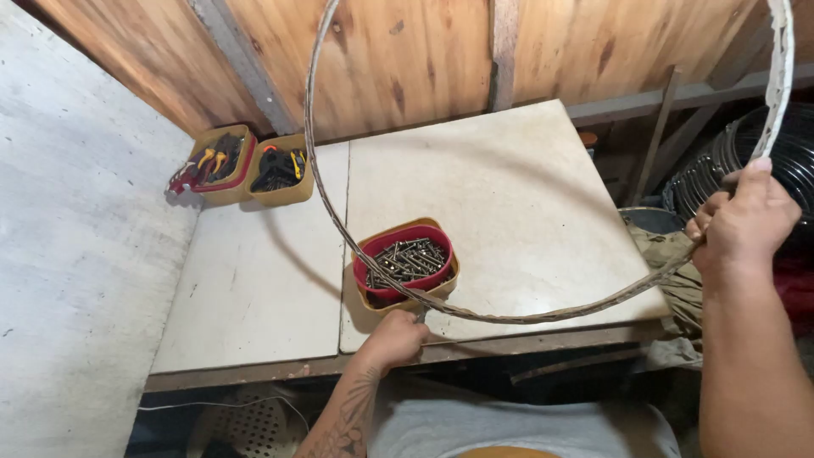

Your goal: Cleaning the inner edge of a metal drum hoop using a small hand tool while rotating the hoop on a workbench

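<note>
The right hand (744,219) is raised at the right, its fingers (710,212) curled tight around a thin, worn metal hoop (543,317), thumb laid along the strip. From those fingers the hoop runs up out of view and sweeps down and left across the table (509,195) to the left hand (397,337). The left hand sits at the table's near edge, fingers closed on the hoop's lowest part; whether they also pinch something small there cannot be told. Just beyond the left fingers, touching distance away, stands a tub (407,263), red inside yellow, filled with dark screws (409,259). Far beyond them, against the wooden wall (407,59), two more tubs (246,165) hold hand tools. Right of the right fingers lies a dark wire coil (780,161).
</note>
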